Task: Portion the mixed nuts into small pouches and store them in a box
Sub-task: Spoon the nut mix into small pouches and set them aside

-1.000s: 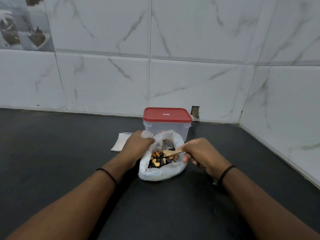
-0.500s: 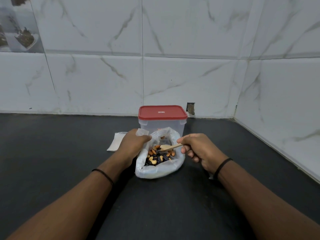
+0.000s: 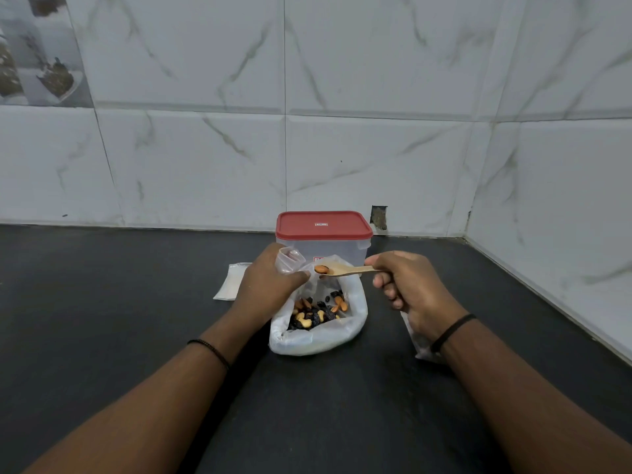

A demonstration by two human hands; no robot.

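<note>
A white plastic bag [image 3: 318, 336] lies open on the dark counter, with mixed nuts [image 3: 319, 311] inside: cashews, almonds and dark raisins. My left hand [image 3: 265, 285] pinches a small clear pouch [image 3: 290, 260] just above the bag's left rim. My right hand [image 3: 410, 290] grips a wooden spoon [image 3: 345, 269] held level over the bag, its bowl carrying a few nuts close to the pouch's mouth. Behind the bag stands a clear box with a red lid [image 3: 323, 225], closed.
A flat stack of empty pouches [image 3: 232, 280] lies left of my left hand. Another clear pouch [image 3: 419, 340] shows under my right wrist. Tiled walls close in behind and on the right of the black counter [image 3: 102, 302].
My right hand lifted the spoon out of the bag with nuts on it and brought it up beside the pouch. My left hand raised the pouch slightly.
</note>
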